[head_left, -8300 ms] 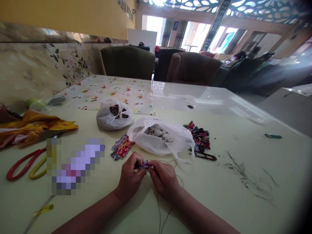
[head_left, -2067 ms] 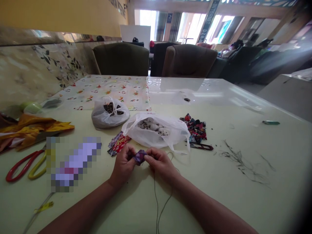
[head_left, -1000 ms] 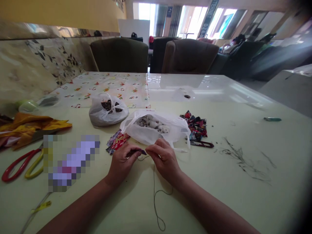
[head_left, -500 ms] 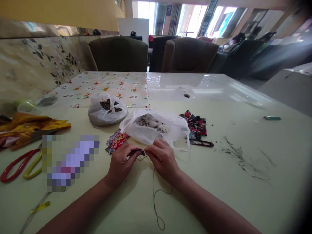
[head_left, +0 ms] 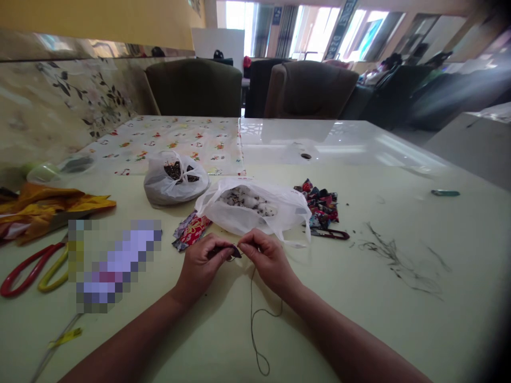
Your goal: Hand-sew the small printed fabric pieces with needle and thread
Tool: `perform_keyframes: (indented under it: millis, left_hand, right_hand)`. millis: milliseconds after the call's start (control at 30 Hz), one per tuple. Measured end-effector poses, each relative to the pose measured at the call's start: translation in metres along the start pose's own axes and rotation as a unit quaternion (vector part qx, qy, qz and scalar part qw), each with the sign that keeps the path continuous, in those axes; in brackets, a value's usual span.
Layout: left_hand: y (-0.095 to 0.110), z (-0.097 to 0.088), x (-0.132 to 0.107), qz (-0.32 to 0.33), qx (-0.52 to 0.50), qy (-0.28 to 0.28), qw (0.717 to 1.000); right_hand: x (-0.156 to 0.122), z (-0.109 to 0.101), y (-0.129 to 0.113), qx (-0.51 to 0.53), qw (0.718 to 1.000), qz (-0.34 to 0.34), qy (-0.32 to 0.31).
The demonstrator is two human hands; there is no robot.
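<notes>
My left hand [head_left: 205, 263] is closed, pinching a small dark piece of cloth [head_left: 237, 252] between thumb and forefinger. Close beside it, my right hand [head_left: 267, 260] pinches a thread [head_left: 253, 314] at the cloth's tip; whether a needle is in its fingers cannot be made out. The thread hangs below the right hand and lies in a loop on the table. Just beyond both hands lies an open white plastic bag [head_left: 293, 213] holding white fluffy stuffing with dark bits [head_left: 251, 201]. Flat patterned cloth pieces [head_left: 191, 230], red and purple, rest by my left knuckles.
A bag of dark material [head_left: 154, 186] stands behind. Right of the white bag are sewn patterned cloth pieces [head_left: 322, 205] and thread snips [head_left: 333, 234]. Loose threads [head_left: 393, 260] and a green-handled tool [head_left: 446, 193] lie right. Scissors [head_left: 27, 268] and a blurred purple object [head_left: 123, 260] lie left.
The dark cloth shows more at my left fingertips, and my right fingers have shifted slightly beside it. The other things on the table have stayed in place.
</notes>
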State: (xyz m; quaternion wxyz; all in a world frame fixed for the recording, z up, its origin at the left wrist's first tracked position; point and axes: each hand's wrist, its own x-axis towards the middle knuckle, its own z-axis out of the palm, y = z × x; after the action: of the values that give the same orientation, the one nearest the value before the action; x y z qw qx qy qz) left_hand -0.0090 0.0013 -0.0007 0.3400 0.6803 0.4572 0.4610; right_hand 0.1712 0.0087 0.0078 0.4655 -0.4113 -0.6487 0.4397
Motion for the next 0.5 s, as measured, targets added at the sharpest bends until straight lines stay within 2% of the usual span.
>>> perform_keyframes:
  millis: [100, 200, 400, 500]
  left_hand:
    - [0.0014, -0.0007, 0.0008, -0.014, -0.006, 0.011, 1.0]
    - [0.0005, -0.0015, 0.0013, -0.019, -0.003, 0.031, 0.999]
    - [-0.0044, -0.0003, 0.0002, -0.039, -0.024, 0.048, 0.998]
    - [-0.004, 0.0028, -0.0004, -0.079, -0.097, 0.05, 0.991]
  right_hand:
    - [0.0007, -0.0014, -0.0005, -0.074, 0.995, -0.056, 0.024]
    - [0.0005, -0.0011, -0.0009, -0.101, 0.991, -0.08, 0.027]
    - [-0.0006, 0.0001, -0.0005, -0.106, 0.99, -0.082, 0.034]
    - [-0.0009, 0.0003, 0.0004, -0.094, 0.993, -0.056, 0.033]
